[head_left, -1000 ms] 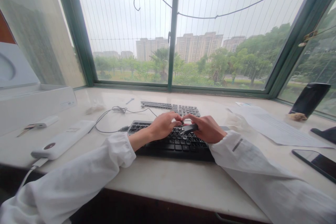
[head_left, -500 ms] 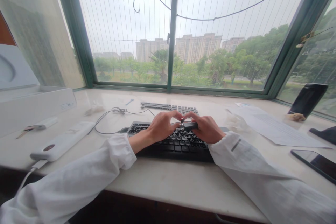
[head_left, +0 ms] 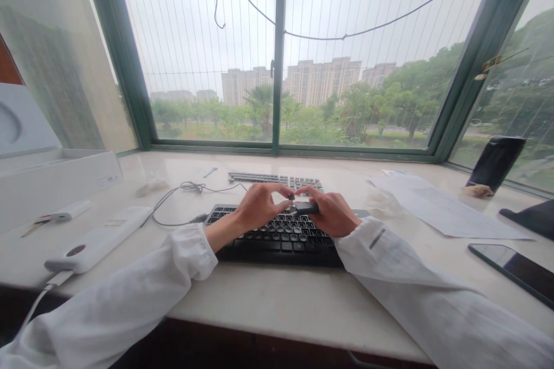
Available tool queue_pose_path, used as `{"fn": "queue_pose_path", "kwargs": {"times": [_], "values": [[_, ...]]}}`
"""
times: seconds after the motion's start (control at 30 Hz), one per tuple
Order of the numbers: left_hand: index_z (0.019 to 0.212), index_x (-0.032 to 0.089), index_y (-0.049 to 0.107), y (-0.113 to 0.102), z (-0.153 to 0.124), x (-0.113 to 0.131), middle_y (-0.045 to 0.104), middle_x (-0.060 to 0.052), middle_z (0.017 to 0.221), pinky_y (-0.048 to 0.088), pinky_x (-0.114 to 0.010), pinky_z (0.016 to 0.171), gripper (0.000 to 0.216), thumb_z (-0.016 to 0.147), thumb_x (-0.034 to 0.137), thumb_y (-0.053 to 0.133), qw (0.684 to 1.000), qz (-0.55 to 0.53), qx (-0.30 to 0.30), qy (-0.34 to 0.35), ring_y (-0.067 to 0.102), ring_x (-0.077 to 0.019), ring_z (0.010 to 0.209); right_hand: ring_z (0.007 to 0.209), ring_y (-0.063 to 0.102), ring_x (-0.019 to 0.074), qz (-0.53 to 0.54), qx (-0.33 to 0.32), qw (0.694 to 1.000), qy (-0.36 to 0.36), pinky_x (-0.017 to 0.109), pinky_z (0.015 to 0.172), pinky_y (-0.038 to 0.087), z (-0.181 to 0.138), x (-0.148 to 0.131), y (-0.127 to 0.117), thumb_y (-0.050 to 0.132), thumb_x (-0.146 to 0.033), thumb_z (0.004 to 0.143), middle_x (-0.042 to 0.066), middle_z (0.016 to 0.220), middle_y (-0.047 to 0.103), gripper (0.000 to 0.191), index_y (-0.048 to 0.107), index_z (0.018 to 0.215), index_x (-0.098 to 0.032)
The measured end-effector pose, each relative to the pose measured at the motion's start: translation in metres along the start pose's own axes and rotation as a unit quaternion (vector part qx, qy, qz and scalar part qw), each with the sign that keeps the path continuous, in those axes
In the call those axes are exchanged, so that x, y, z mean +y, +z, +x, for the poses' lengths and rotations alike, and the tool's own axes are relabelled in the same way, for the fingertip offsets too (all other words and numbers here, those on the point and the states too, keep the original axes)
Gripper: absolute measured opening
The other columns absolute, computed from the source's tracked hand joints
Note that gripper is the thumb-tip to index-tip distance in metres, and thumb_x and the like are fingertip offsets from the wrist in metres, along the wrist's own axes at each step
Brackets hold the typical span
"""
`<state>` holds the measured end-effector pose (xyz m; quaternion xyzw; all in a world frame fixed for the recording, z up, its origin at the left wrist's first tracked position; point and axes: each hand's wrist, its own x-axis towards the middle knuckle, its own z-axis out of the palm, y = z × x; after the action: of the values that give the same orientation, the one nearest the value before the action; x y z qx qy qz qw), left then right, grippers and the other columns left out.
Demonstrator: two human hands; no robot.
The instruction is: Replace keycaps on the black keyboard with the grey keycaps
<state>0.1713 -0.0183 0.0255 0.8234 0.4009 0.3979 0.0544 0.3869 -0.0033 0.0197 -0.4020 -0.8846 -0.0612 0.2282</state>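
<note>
A black keyboard [head_left: 277, 247] lies in front of me, many of its upper key positions bare of caps. Above it, my left hand [head_left: 262, 206] is closed, thumb and index finger pinching a small dark keycap [head_left: 291, 196]. My right hand [head_left: 335, 214] is wrapped round a black-handled keycap puller [head_left: 306, 207], whose metal end points left toward the keycap. Its index fingertip reaches over to the left fingertips. Behind the hands, removed keycaps [head_left: 255, 177] stand in rows on the white sill. Both hands partly hide the keyboard's upper rows.
On the left are a white power bank [head_left: 99, 239], a white box [head_left: 60, 173] and a coiled black cable [head_left: 193, 187]. To the right lie paper sheets [head_left: 441, 207], a phone [head_left: 515, 268] and a dark upright object [head_left: 496, 164]. A window frame [head_left: 346, 153] edges the back.
The view has shifted slightly, moving the whole scene a little left. My fingers stay together over the keyboard, with the keycap and the puller's tip showing a bit more apart.
</note>
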Motion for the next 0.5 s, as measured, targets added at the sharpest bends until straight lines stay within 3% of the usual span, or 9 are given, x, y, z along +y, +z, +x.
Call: {"fn": "queue_pose_path", "kwargs": {"times": [0.17,0.5], "values": [[0.097,0.02,0.072,-0.004,0.003,-0.013,0.074,-0.003,0.1,0.053,-0.028,0.074,0.021,0.083,0.032,0.062,0.997,0.079,0.019,-0.019,0.067,-0.0151,0.072,0.062,0.062,0.0199,-0.023,0.014,0.999,0.037,0.025,0.058,0.031,0.002,0.003,-0.002,0.051,-0.019,0.075,-0.002,0.067,0.068,0.044,0.053,0.118,-0.025],[0.096,0.03,0.073,-0.018,0.012,-0.04,0.074,0.003,0.102,0.051,-0.033,0.082,0.02,0.082,0.038,0.061,0.962,0.252,0.004,-0.101,0.067,-0.0221,0.096,0.062,0.062,0.0205,-0.093,0.038,0.987,0.128,0.026,0.056,0.029,0.008,0.022,-0.002,0.048,-0.026,0.086,0.003,0.071,0.068,0.029,0.055,0.113,-0.028]]}}
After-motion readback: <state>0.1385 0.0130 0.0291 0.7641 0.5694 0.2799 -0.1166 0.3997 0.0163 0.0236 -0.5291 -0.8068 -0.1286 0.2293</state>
